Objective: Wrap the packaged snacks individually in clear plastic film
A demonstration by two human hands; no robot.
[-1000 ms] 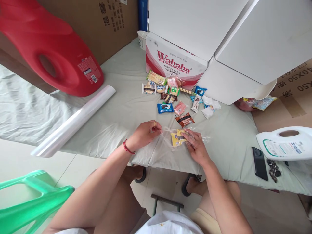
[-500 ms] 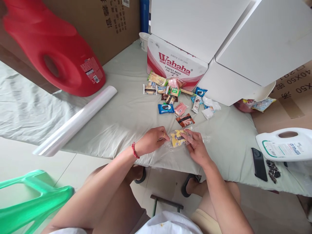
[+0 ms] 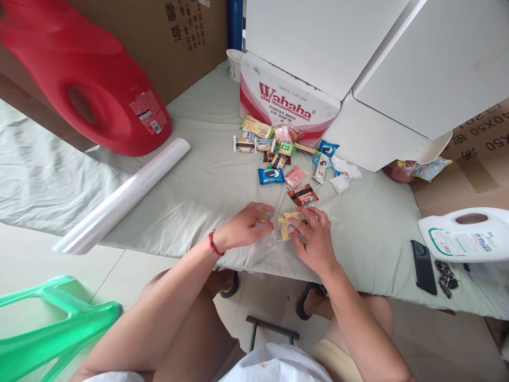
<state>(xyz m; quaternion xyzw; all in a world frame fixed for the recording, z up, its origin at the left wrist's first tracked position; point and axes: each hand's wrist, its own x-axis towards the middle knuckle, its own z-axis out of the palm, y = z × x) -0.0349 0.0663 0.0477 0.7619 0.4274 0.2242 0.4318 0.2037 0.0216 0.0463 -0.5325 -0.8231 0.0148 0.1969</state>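
A yellow snack packet [image 3: 285,225] lies on clear plastic film [image 3: 272,237] near the front edge of the cloth-covered surface. My right hand [image 3: 314,236] grips the packet from the right, its fingers covering part of the wrapper. Just left of it, my left hand [image 3: 248,225], with a red cord on the wrist, has thumb and forefinger apart beside the film. Whether its fingertips touch the film, I cannot tell. Beyond my hands sit a brown snack packet [image 3: 303,195], a pink packet [image 3: 295,176] and a blue packet [image 3: 271,176].
More wrapped snacks [image 3: 256,127] are heaped against a Wahaba-style red and white carton [image 3: 290,101]. To the left are a roll of clear film [image 3: 123,196] and a red jug [image 3: 115,95]. A white jug [image 3: 469,236], a phone [image 3: 423,268] and keys [image 3: 447,278] lie right.
My left hand has shifted slightly left, and its thumb and forefinger have parted. The fingers of my right hand have moved further left over the yellow packet.
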